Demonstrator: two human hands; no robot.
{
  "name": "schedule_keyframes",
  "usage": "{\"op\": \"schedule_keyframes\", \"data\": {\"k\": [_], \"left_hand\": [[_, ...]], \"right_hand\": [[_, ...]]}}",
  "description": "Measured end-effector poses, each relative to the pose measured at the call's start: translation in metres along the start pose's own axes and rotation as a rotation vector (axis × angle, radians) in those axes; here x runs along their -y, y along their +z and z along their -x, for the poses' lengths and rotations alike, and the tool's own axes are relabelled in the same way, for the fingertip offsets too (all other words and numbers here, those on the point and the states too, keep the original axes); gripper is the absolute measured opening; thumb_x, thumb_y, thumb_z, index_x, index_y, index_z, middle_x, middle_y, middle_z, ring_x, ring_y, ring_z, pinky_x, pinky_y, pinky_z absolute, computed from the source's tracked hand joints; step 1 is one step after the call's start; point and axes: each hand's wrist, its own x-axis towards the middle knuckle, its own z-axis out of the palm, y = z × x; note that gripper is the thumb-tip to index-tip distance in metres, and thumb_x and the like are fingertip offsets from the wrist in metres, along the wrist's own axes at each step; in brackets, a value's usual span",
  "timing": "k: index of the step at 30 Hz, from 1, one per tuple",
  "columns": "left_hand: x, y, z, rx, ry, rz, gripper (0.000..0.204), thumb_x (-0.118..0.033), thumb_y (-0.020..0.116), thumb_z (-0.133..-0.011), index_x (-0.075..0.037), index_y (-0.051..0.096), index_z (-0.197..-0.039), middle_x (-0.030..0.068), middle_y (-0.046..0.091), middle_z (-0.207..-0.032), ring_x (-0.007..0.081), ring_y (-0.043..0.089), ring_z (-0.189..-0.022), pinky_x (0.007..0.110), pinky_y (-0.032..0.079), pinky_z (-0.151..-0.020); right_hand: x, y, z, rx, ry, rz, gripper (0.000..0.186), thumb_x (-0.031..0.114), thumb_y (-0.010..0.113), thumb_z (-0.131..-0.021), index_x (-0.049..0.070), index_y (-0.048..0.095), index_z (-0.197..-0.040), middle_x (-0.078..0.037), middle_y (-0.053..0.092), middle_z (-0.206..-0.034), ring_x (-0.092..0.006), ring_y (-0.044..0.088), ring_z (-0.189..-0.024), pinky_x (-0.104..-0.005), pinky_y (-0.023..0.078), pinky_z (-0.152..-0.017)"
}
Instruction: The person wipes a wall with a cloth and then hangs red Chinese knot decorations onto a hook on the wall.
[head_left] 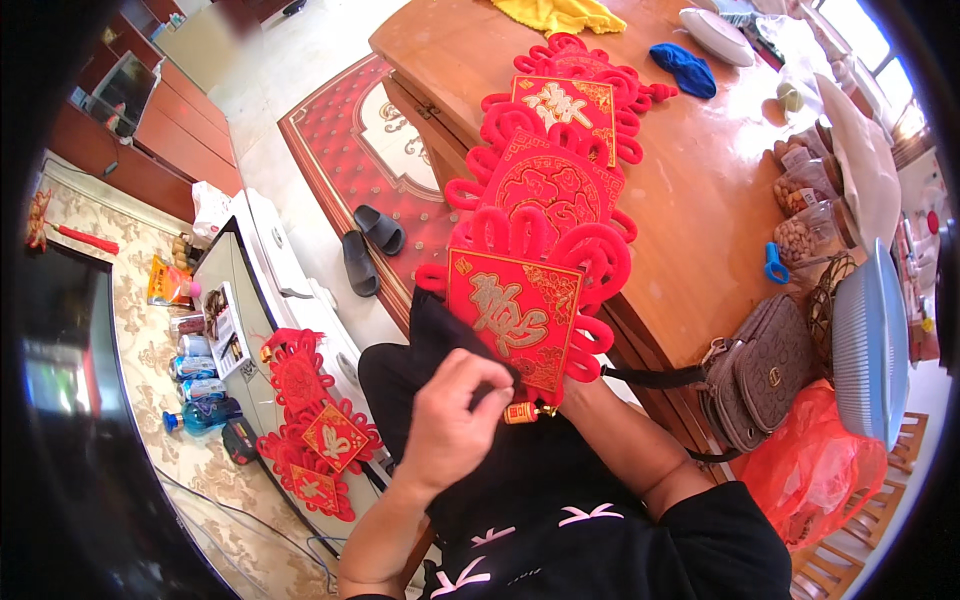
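A long red hanging ornament of looped cord and square panels lies across the table edge toward me. Its lowest panel carries a gold character and flowers, with a small orange-and-gold bead below. My left hand is closed, fingers curled near that bead and the panel's lower edge. Black cloth bunches at these fingers and overlaps the panel's lower left corner. From the right, my right forearm reaches beneath the ornament's lower end. My right hand is hidden there, so its fingers do not show.
On the wooden table are a yellow cloth, a blue cloth and jars of nuts. A brown bag and blue basin stand right. Another red ornament lies on the cabinet at left.
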Motion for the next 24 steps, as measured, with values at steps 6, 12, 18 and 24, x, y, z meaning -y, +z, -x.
{"op": "schedule_keyframes", "data": {"k": [6,12,18,24], "left_hand": [[-0.023,-0.033,-0.05,-0.584,0.068,0.499,0.011,0.002,0.064,-0.091,-0.005,0.058,-0.097,0.0006,0.059,-0.091,0.0053,0.053,-0.079,0.019,0.045,-0.072],[-0.019,0.039,-0.065,-0.153,0.362,-0.207,0.016,0.004,0.068,-0.078,-0.003,0.063,-0.091,0.0142,0.057,-0.095,0.0326,0.058,-0.091,0.038,0.049,-0.08],[-0.001,0.001,-0.021,-0.133,0.042,-0.06,0.015,-0.003,0.07,-0.084,-0.005,0.064,-0.097,0.0065,0.058,-0.09,0.014,0.049,-0.057,0.027,0.042,-0.057],[0.038,-0.032,-0.04,-0.234,-0.099,0.041,0.058,-0.033,0.074,-0.088,0.001,0.052,-0.129,0.0106,0.063,-0.114,0.0127,0.061,-0.086,0.026,0.049,-0.082]], "right_hand": [[-0.004,-0.006,-0.007,-0.007,0.006,-0.001,0.039,0.039,0.045,-0.101,0.003,0.05,-0.117,-0.011,0.058,-0.107,-0.0196,0.058,-0.092,-0.0324,0.047,-0.078],[-0.004,-0.003,0.005,-0.008,0.01,0.0,0.037,0.038,0.045,-0.101,0.003,0.05,-0.114,-0.01,0.058,-0.104,-0.0186,0.057,-0.089,-0.0314,0.046,-0.076],[0.003,-0.004,-0.01,-0.005,-0.003,0.002,0.035,0.036,0.045,-0.101,0.004,0.051,-0.112,-0.009,0.058,-0.101,-0.0177,0.057,-0.086,-0.0304,0.046,-0.074],[0.001,-0.004,-0.004,-0.01,-0.005,0.017,0.033,0.035,0.045,-0.101,0.004,0.051,-0.11,-0.008,0.058,-0.098,-0.0167,0.056,-0.083,-0.0294,0.045,-0.072]]}}
